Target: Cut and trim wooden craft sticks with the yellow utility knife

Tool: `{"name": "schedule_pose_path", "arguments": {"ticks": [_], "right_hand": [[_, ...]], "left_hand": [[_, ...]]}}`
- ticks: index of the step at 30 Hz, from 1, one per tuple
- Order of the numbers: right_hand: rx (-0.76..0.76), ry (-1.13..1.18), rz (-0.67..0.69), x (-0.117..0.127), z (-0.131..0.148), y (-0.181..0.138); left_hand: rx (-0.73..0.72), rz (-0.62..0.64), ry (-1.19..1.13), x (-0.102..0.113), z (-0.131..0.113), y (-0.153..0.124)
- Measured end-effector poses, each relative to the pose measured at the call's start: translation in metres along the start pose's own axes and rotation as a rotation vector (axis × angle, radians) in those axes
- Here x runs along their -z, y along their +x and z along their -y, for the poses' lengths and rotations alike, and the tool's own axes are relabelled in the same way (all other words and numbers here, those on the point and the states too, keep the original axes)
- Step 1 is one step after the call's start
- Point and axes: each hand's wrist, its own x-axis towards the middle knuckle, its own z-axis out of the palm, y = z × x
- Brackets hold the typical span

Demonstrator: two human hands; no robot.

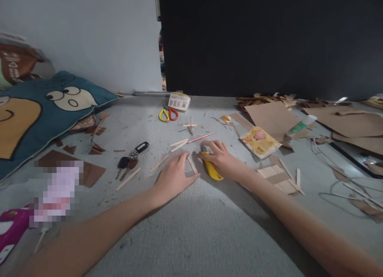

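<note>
A short wooden craft stick (192, 164) lies on the grey surface (179, 237), with my left hand (172, 177) gripping it between fingertips at its far end and thumb at its near end. Just to the right, my right hand (224, 159) is wrapped over a yellow utility knife (214, 171); its blade tip cannot be made out. Beyond the hands are a red-and-white pencil (202, 137), a pair of craft sticks (179, 144) and a small figure of crossed sticks (190, 126). Single sticks (159, 163) lie left of my left hand.
Keys (128, 161) lie at left, near a blue cushion (77, 97) and a pixelated object (58, 193). Scissors (169, 114) sit at the back. On the right are a yellow packet (260, 142), a glue stick (301, 125), a stick bundle (277, 178), cardboard (269, 113) and a looped cable (321, 195).
</note>
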Motion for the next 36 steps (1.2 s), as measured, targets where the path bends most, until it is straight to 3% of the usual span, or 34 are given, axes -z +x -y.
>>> {"name": "schedule_pose_path", "arguments": {"ticks": [6, 16, 20, 36], "right_hand": [[0.043, 0.217, 0.030, 0.007, 0.029, 0.007], [-0.090, 0.306, 0.078, -0.001, 0.028, 0.028], [-0.166, 0.284, 0.150, 0.002, 0.033, 0.038], [-0.068, 0.046, 0.258, -0.003, 0.036, 0.043]], "left_hand": [[-0.008, 0.013, -0.007, -0.001, -0.001, 0.001], [0.020, 0.038, 0.020, 0.000, -0.002, 0.002], [0.007, 0.030, 0.000, 0.000, -0.002, 0.001], [0.025, 0.034, -0.068, 0.000, -0.003, 0.000]]}}
